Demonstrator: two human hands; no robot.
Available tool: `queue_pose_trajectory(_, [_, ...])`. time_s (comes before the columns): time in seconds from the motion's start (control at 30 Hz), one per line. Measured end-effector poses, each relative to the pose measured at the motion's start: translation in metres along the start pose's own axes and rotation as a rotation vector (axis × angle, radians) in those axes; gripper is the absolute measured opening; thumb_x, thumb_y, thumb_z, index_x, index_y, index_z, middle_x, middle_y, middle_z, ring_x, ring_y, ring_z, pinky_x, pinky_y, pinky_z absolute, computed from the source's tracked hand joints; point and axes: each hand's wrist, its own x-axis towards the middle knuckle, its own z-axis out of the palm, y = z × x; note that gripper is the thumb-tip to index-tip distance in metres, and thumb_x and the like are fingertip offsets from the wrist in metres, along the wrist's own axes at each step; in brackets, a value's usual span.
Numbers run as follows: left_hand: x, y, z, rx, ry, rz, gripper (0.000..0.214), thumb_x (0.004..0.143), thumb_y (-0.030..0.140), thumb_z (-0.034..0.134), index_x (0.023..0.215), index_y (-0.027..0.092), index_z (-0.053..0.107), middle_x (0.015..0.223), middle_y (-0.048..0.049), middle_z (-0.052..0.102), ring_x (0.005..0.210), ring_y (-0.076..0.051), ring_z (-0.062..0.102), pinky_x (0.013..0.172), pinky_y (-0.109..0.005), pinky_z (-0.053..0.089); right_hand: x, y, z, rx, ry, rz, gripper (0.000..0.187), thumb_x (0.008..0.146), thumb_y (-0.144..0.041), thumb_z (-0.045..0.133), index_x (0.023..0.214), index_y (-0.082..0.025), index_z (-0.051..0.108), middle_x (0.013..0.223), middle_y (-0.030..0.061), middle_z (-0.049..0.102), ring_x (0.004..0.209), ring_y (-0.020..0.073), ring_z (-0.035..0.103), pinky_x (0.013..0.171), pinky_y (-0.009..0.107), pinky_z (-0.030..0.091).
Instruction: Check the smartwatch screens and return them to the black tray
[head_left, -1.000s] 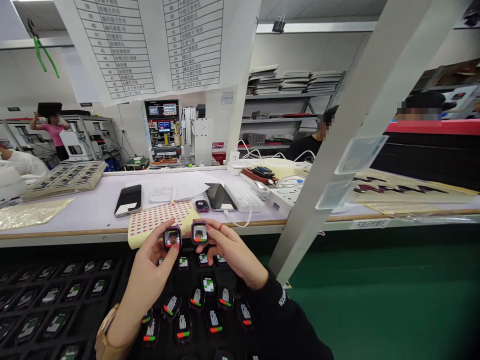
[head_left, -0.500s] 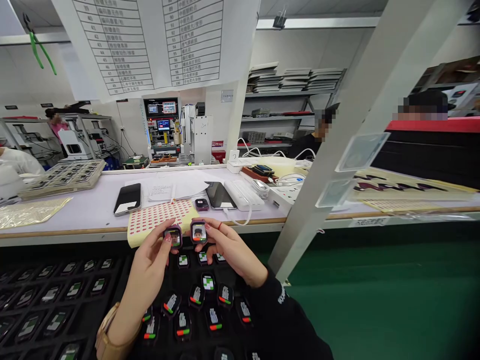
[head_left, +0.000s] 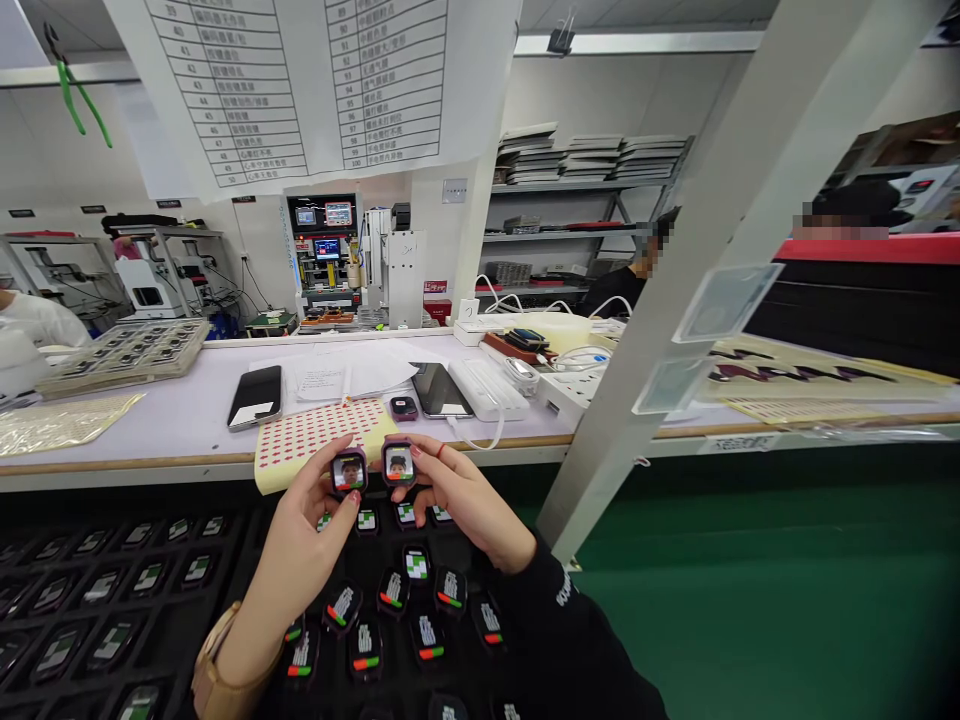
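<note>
At the far left of the black tray (head_left: 180,640), rows of small watch units (head_left: 97,590) sit one to a pocket, screens lit with pale patterns. Above the tray's near-left stretch the left hand (head_left: 300,560) grips a purple watch body (head_left: 349,471) between thumb and fingers, its screen showing a camera picture. Just beside it, the right hand (head_left: 457,510) pinches a second watch body (head_left: 398,463) the same way, also showing a picture; the two are held side by side over the tray's far edge, near the red-dot sticker sheet (head_left: 315,435) that overhangs the desk (head_left: 150,420) front. Below the hands, loose watches (head_left: 390,600) lie crowded on the tray with red and green bars on screen. Judging from this, two units are under check while many wait, so the batch looks far from finished. A lone watch (head_left: 403,407) rests on the desk beyond.
</note>
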Motion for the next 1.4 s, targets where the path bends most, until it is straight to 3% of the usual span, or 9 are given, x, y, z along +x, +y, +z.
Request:
queue_pose_trajectory(0.27, [0.0,-0.004,-0.001,0.007,0.036,-0.009,0.044,0.087,0.032,0.069,0.129,0.028,0.057,0.13,0.0003,0.063,0.11,-0.013,0.062,0.088,-0.017,0.05,-0.001,-0.003,-0.002,0.015,0.009,-0.005,0.055,0.082,-0.053,0.079,0.119,-0.015,0.061,0.092,0.0088,0.067,0.071,0.0201,0.067,0.042,0.017,0.052])
queue_pose_trajectory(0.43, [0.001,-0.004,-0.001,0.002,0.049,-0.003,0.045,0.086,0.035,0.07,0.129,0.028,0.058,0.132,-0.0015,0.062,0.107,-0.015,0.063,0.086,-0.02,0.053,-0.003,-0.005,-0.001,-0.017,-0.004,-0.022,0.051,0.086,-0.051,0.077,0.122,-0.018,0.062,0.098,0.0094,0.067,0.073,0.0197,0.067,0.045,0.018,0.054])
queue_pose_trajectory(0.67, [0.001,0.002,-0.002,0.077,0.088,0.012,0.04,0.09,0.042,0.063,0.126,0.025,0.062,0.118,-0.004,0.069,0.087,-0.015,0.067,0.072,-0.02,0.055,-0.007,-0.01,0.001,-0.051,-0.029,-0.068,0.049,0.088,-0.051,0.076,0.124,-0.02,0.064,0.105,0.0108,0.067,0.079,0.0216,0.068,0.047,0.018,0.054])
queue_pose_trajectory(0.87, [0.001,-0.002,-0.001,0.017,0.034,0.037,0.044,0.086,0.029,0.07,0.128,0.028,0.058,0.13,-0.0008,0.063,0.11,-0.014,0.062,0.086,-0.016,0.052,-0.008,-0.011,-0.002,-0.022,-0.041,-0.1,0.043,0.09,-0.048,0.076,0.122,-0.021,0.066,0.104,0.0095,0.067,0.079,0.0202,0.068,0.048,0.018,0.056])
queue_pose_trajectory(1.4, [0.001,-0.002,0.0,0.029,0.07,0.007,0.047,0.084,0.035,0.071,0.129,0.027,0.059,0.132,-0.002,0.061,0.11,-0.015,0.061,0.087,-0.018,0.051,-0.018,-0.032,-0.003,-0.046,0.024,-0.202,0.035,0.096,-0.044,0.07,0.125,-0.024,0.068,0.108,0.0092,0.068,0.081,0.0199,0.067,0.051,0.018,0.056])
